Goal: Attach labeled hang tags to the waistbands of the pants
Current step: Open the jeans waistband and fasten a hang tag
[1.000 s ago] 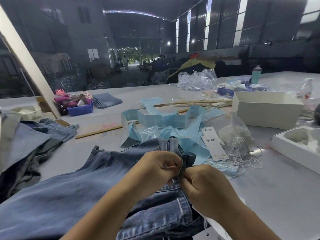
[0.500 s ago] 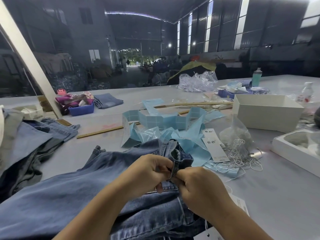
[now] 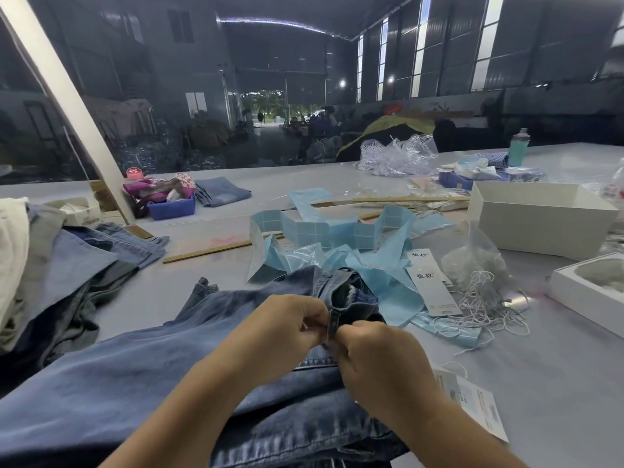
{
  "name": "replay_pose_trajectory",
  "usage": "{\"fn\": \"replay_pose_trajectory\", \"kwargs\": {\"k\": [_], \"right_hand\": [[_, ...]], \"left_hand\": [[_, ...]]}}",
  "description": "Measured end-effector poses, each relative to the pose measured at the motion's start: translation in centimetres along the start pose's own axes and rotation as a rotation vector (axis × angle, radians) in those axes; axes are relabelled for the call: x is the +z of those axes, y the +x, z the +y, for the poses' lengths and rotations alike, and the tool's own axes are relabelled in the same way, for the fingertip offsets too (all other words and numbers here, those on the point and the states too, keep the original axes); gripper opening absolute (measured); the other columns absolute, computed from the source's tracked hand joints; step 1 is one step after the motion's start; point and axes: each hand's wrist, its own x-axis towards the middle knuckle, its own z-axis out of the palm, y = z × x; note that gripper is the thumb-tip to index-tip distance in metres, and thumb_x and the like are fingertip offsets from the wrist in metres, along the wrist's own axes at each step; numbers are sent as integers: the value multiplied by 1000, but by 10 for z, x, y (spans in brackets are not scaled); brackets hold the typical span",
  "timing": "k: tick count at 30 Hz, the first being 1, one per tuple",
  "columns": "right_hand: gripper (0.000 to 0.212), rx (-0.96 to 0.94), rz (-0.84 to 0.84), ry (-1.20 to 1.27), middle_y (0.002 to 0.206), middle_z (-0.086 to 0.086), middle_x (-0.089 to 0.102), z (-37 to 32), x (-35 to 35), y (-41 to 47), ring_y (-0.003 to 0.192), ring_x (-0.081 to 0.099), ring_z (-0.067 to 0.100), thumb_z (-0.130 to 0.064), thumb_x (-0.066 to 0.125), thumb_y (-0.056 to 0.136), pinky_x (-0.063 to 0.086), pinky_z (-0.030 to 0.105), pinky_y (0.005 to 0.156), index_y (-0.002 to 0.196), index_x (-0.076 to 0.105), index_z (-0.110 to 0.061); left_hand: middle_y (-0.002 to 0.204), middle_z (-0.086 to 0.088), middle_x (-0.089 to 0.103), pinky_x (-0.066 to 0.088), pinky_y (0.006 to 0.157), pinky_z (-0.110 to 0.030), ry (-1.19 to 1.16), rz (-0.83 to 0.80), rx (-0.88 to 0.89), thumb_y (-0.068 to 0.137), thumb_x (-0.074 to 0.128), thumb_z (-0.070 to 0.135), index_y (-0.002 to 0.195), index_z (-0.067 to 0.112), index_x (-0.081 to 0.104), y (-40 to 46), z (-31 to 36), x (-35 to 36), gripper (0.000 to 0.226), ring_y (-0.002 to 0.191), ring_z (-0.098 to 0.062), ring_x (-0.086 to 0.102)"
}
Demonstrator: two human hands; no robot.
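Blue denim pants (image 3: 141, 376) lie across the near table with the waistband (image 3: 351, 292) bunched up in front of me. My left hand (image 3: 287, 325) and my right hand (image 3: 378, 363) meet at a belt loop (image 3: 333, 324) on the waistband, and both pinch it with curled fingers. A white hang tag (image 3: 479, 407) with a thin string lies on the table right of my right wrist. Two more white labeled hang tags (image 3: 430, 282) rest beyond, next to a tangle of white strings (image 3: 486, 298).
A heap of blue label backing strips (image 3: 324, 238) lies just past the pants. A pile of jeans (image 3: 67, 258) is at the left, open white boxes (image 3: 540, 217) at the right, a wooden ruler (image 3: 209, 249) mid-table, a blue bin (image 3: 172, 207) at the far left.
The view has drifted slightly. My hands have shifted their hold on the bunched waistband and now pinch the belt loop between them; the hang tag by my right wrist shows more.
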Motion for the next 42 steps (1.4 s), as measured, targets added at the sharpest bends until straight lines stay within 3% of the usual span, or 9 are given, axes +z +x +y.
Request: {"fn": "replay_pose_trajectory", "kwargs": {"k": [2,5,8,12,23,26,30,38,42], "right_hand": [[26,15,51,9,56,-1,61,2,-2,1,45,56,27,-30,67,84,34,28,41,62,63,-17],[26,-12,52,26,57,-3,62,6,-5,4,46,55,25,-32,69,85,27,25,45,64,65,-18],[26,-49,64,16,57,-4,61,9,-5,5,46,55,24,-34,67,84,25,23,45,63,65,-18],[27,-72,95,49,52,-4,58,11,-4,4,41,51,22,-30,72,81,26,22,41,59,62,-17],[26,-89,79,98,51,-4,59,13,-8,5,41,47,17,-30,83,74,34,22,38,58,66,-18],[32,-75,35,177,49,-6,53,16,-9,7,45,33,11,-30,76,78,23,18,43,53,58,-21],[51,-18,-48,337,45,-13,35,19,-9,10,46,32,11,-25,67,85,23,20,47,49,31,-28],[5,232,24,820,69,-6,65,23,-19,2,55,52,5,-28,59,81,44,24,53,81,64,-27],[18,338,41,941,64,-6,61,25,-19,-1,52,47,4,-19,50,76,38,18,50,79,64,-31]], "left_hand": [[79,7,70,53,70,-39,-91,-20,-1,92,63,15,81,37,70,-1,0,-3,26,75,-22,63],[79,-4,69,48,64,-43,-188,-52,-13,93,60,12,82,40,71,0,-3,-7,33,75,-34,58],[77,-6,67,45,63,-38,-180,-44,-20,92,62,13,81,36,70,1,-3,-5,26,65,-21,54],[79,10,70,56,76,-36,-46,-9,-18,89,65,15,78,33,66,3,2,-4,21,76,-10,65],[73,13,57,35,54,-18,153,-103,-32,94,58,23,82,30,61,4,16,-8,15,60,-3,47],[86,9,54,41,69,-27,226,-117,-7,95,51,23,83,25,55,3,18,-6,13,79,-11,48],[87,11,40,30,77,-27,303,-72,9,98,40,27,81,28,38,1,18,3,16,89,-12,35],[104,4,41,34,90,-29,403,104,75,103,38,27,98,20,44,0,22,11,10,99,-15,35],[96,7,51,41,81,-30,332,168,115,102,43,26,92,23,45,-2,27,12,10,89,-13,44]]}}
